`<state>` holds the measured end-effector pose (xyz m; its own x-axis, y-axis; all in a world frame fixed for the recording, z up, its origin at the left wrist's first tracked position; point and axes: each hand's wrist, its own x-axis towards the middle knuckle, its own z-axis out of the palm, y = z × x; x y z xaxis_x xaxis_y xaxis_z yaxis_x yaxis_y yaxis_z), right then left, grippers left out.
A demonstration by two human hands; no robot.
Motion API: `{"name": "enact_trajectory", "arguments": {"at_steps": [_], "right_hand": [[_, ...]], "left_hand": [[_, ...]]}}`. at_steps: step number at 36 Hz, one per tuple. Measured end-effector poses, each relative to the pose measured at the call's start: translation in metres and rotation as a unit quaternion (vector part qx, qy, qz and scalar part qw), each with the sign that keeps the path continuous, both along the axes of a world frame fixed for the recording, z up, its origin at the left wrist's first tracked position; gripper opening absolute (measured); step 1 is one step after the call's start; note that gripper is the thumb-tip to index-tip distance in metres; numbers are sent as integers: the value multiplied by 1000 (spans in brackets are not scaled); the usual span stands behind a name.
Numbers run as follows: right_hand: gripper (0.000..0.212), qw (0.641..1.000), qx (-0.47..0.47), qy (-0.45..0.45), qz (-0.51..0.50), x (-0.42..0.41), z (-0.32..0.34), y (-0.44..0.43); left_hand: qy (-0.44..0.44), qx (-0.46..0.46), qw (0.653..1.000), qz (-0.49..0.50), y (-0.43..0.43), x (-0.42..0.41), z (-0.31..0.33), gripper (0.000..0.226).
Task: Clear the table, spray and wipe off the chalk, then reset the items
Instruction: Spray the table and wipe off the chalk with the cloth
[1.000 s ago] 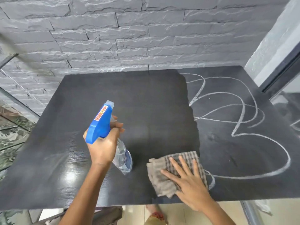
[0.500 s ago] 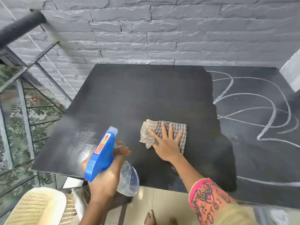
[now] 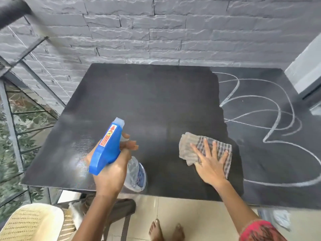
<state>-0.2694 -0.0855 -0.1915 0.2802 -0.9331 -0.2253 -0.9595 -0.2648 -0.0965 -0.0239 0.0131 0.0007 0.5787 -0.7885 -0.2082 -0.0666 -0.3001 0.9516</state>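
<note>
Head: left hand (image 3: 111,173) grips spray bottle (image 3: 107,146) over near edge of table (image 3: 147,101); right hand (image 3: 211,164) flat on cloth (image 3: 187,148).

Left hand (image 3: 111,168) grips spray bottle (image 3: 111,145); right hand (image 3: 211,164) — flat on cloth (image 3: 190,148).

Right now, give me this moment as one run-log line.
left hand grips spray bottle | right hand flat on cloth | chalk lines on table right side

Soft, even daylight. Glare patch on table (image 3: 78,160), lower left. Motion blur upper left and bottom edge; wide-angle bending at borders.
</note>
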Motion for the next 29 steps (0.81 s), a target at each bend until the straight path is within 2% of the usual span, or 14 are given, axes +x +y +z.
{"name": "enact_trajectory", "arguments": {"at_steps": [2,3,8,10,12,15,18,20,23,24,26,29], "right_hand": [[63,999,17,-8,-27,31,4,-5],[62,1000,21,-6,-10,45,7,0],[79,985,19,-8,173,55,15,68],[79,982,6,3,189,32,16,95],[71,982,5,15,189,0,16,112],[63,987,-3,18,160,-37,17,110],[58,996,-6,11,88,-50,11,76],[65,1000,0,6,23,-48,2,44],[65,999,-1,20,-26,-20,-4,6],[65,999,7,24,-36,-5,-2,-2],[64,999,22,15,-39,24,2,-9],[61,999,33,-10,39,53,6,7]], "left_hand": [[-8,-47,999,-14,6,-10,2,49],[-12,-56,998,-13,4,-13,0,49],[-33,-27,997,-66,-3,-25,-9,62],[-60,-88,994,-40,0,-30,-10,42],[-57,-121,991,-19,-3,-35,-10,30],[-35,-143,989,-22,-6,-36,-18,30],[-36,-145,988,-24,-5,-36,-20,31],[-26,-128,991,-25,-16,-33,-24,29],[41,-48,996,-63,-27,-30,-32,26],[26,-57,996,-68,-24,-33,-32,20],[-29,-107,992,-54,-14,-40,-28,23],[-37,-128,990,-44,-10,-43,-24,26]]}}
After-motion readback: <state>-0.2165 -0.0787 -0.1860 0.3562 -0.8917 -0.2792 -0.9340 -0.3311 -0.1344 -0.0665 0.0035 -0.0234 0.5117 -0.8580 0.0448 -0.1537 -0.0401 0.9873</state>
